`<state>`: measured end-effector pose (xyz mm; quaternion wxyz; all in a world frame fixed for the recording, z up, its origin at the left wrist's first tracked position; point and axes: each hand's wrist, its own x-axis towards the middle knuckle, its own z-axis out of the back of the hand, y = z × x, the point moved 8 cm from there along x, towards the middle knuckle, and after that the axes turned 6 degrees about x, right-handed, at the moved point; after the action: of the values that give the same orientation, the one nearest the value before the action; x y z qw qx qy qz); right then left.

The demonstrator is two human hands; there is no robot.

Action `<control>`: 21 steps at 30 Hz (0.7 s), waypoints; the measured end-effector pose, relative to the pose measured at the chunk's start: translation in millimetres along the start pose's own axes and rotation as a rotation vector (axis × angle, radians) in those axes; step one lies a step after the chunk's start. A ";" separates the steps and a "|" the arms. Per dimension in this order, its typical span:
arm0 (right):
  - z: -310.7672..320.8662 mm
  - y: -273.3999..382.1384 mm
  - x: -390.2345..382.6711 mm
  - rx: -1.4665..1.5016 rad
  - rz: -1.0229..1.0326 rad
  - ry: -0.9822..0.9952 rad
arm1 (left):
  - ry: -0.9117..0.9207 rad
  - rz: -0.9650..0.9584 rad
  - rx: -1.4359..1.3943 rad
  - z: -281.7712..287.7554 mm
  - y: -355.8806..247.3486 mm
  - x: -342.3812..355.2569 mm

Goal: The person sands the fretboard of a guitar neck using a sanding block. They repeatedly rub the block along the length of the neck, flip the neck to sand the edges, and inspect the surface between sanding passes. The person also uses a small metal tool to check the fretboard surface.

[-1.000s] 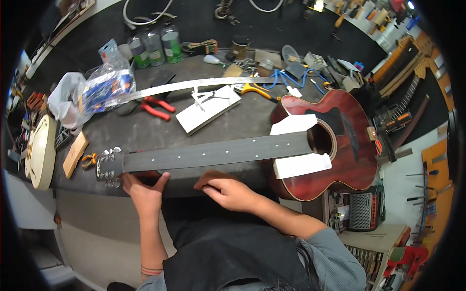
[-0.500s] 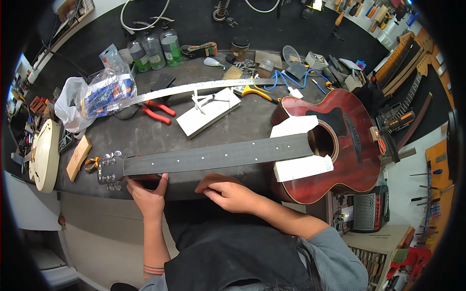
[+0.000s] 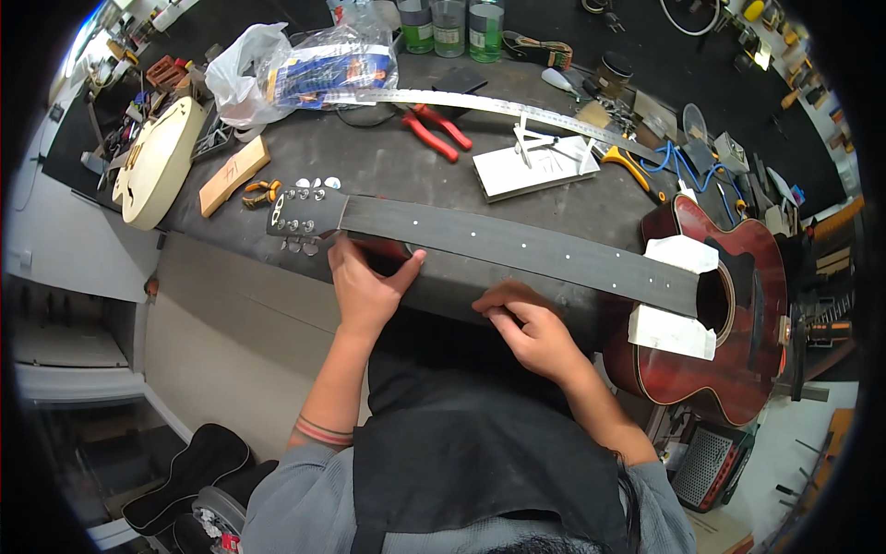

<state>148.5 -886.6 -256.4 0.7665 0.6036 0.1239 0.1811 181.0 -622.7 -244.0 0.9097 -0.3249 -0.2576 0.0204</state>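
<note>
A dark red acoustic guitar [image 3: 688,374] lies across the bench, its headstock [image 3: 300,210] to the left and body to the right. The dark fretboard [image 3: 498,240] shows pale dots and no frets. White sheets [image 3: 672,332] cover the top on both sides of the fretboard's end. Near the headstock, my left hand [image 3: 367,288] has thumb and fingers around a dark, red-edged piece [image 3: 383,251] beneath the neck, whose kind I cannot make out. My right hand [image 3: 526,328] is closed at the bench's front edge, apart from the neck; whatever its fingers hold is hidden.
Beyond the neck lie a white block [image 3: 535,171], red-handled pliers [image 3: 434,134] and a long steel ruler [image 3: 508,106]. A cream guitar body [image 3: 159,166] and a wooden block [image 3: 233,175] are on the left. Bottles with green liquid [image 3: 449,30] stand at the back.
My view has swung left, so the bench and guitar appear farther right and tilted. Both hands keep nearly the same places relative to the guitar.
</note>
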 end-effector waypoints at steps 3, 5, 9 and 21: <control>-0.3 2.9 1.4 0.028 -0.010 0.012 | 0.006 0.001 -0.004 0.0 3.7 -2.0; -0.7 2.7 1.7 0.048 -0.005 0.008 | 0.002 -0.002 -0.008 -0.3 4.7 -2.3; -0.1 2.6 2.1 0.049 -0.014 0.001 | -0.032 -0.040 0.019 -0.8 7.0 -2.3; 0.8 4.3 2.5 -0.008 -0.019 -0.020 | -0.085 -0.096 0.030 5.9 -0.4 -0.3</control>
<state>150.6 -885.4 -252.0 0.7719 0.6009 0.1214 0.1682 177.9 -619.7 -240.0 0.9027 -0.2973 -0.3110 -0.0054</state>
